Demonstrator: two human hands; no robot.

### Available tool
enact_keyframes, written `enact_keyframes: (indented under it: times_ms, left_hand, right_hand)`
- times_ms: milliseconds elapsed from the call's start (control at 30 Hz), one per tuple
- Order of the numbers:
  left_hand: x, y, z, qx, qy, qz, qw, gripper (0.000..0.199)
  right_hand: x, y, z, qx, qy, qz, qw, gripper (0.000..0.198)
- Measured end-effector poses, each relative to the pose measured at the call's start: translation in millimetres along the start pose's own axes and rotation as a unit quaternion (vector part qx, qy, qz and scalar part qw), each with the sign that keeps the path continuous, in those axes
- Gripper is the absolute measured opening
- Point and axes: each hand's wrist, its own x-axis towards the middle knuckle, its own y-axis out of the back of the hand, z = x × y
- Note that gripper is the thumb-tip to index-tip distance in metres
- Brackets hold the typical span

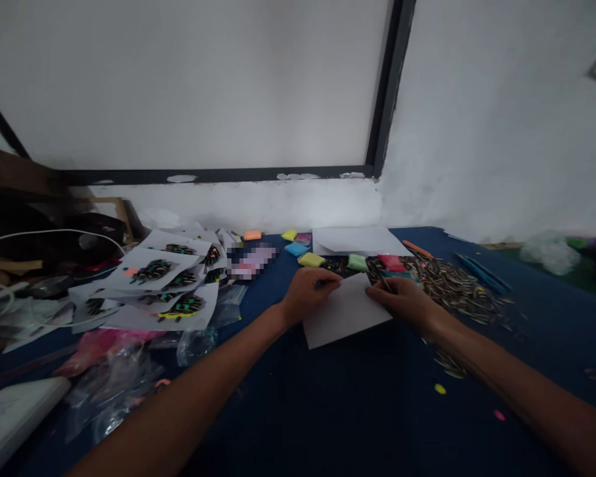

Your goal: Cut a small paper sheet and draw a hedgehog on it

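A small sheet of white paper [345,318] is between my two hands, tilted above the dark blue tabletop. My left hand [305,293] is closed at its upper left edge, fingers curled and thumb close to the fingertips. On the right corner, my right hand [404,299] grips the paper with the thumb on top. A thin dark item [387,285] shows by the right fingers, too small to name. Just behind the hands lie soft packets of coloured clay, one yellow [312,259], one green [357,263] and one red [392,263].
Striped sunflower seeds [451,288] are heaped at the right, near blue tweezers-like tools [483,273]. White sheets bearing seed figures [151,270] are stacked at the left. Clear plastic bags [122,377] lie in front of them. More white paper [357,240] rests by the wall.
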Motion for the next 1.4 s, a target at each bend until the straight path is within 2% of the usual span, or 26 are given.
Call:
enact_keyframes:
  times_ms: [200, 367, 633, 800, 933, 1000, 1100, 1200, 1400]
  left_hand:
    - [-1, -2, -4, 0.073, -0.054, 0.012, 0.996, 0.018]
    - [-4, -1, -2, 0.142, -0.057, 0.012, 0.988, 0.018]
    - [-4, 1, -1, 0.198, -0.081, 0.001, 0.977, 0.02]
    - [-4, -2, -2, 0.142, -0.028, 0.004, 0.989, 0.017]
    - [-2, -7, 1, 0.05, 0.034, -0.025, 0.998, 0.033]
    - [-1, -8, 4, -0.006, 0.052, -0.045, 0.998, 0.027]
    - [-1, -10, 6, -0.056, 0.07, -0.023, 0.996, 0.02]
    - [0, -11, 7, -0.081, 0.071, -0.005, 0.994, 0.017]
    - [-1, -10, 7, -0.108, 0.021, 0.001, 0.994, 0.016]
  right_hand:
    - [-2, 0, -3, 0.005, -0.009, 0.007, 1.0, 0.033]
    - [-3, 0, -4, 0.029, -0.024, -0.009, 0.999, 0.034]
    - [2, 2, 2, 0.092, -0.074, -0.015, 0.993, 0.028]
    - [-1, 2, -1, 0.108, -0.08, -0.01, 0.991, 0.025]
    - [-3, 1, -4, 0.107, -0.069, -0.004, 0.992, 0.024]
    - [-4, 0, -4, 0.109, -0.066, -0.003, 0.992, 0.025]
    - [-4, -2, -5, 0.122, -0.074, -0.009, 0.99, 0.024]
    - [-4, -3, -6, 0.144, -0.095, -0.02, 0.985, 0.019]
    - [-7, -1, -10, 0.163, -0.117, -0.031, 0.979, 0.021]
